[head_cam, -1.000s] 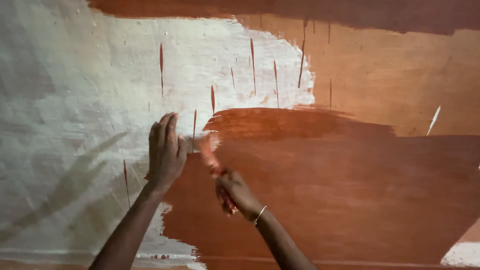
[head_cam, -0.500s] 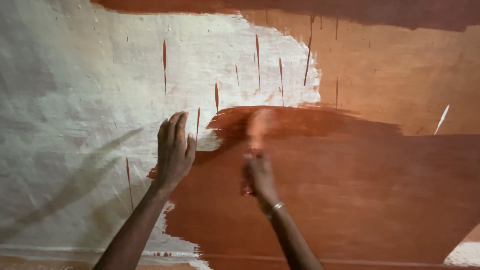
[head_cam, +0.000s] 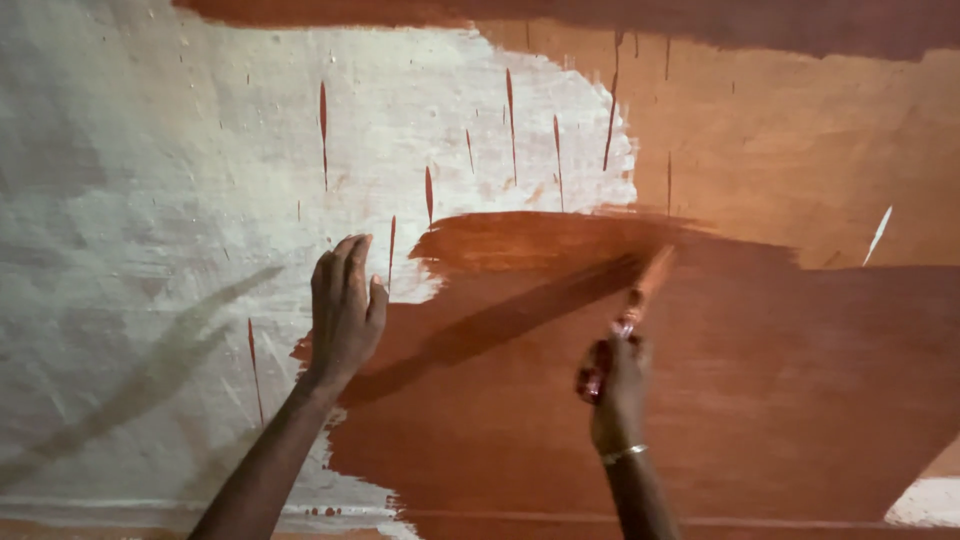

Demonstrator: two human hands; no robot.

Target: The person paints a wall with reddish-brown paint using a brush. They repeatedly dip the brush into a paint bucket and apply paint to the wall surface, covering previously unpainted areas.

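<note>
The paintbrush (head_cam: 640, 295) looks like a light, stiff little thing, so not much force should be needed to move it. The handle is likely slick though, since red-brown paint seems to be smeared over it, and the bristles are the soft part that bends against the wall (head_cam: 150, 200). Best place to hold is low on the handle, well clear of the wet tip, and that's pretty much where it's gripped.

The right hand (head_cam: 615, 390) is wrapped shut around the handle's bottom end, fingers curled tight, with the brush angled up toward 1 o'clock. The bristle end is blurred, so exact contact can't be confirmed, but it sits on the fresh dark band of paint (head_cam: 560, 240) at about the middle of the view. A thin bracelet (head_cam: 622, 454) is worn on that wrist.

The left hand (head_cam: 342, 305) holds nothing: fingers extended and close together, palm laid flat against the wall right at the edge where white meets red-brown, at 9 o'clock from the brush. Red drips (head_cam: 323, 130) run down the white patch above it.
</note>
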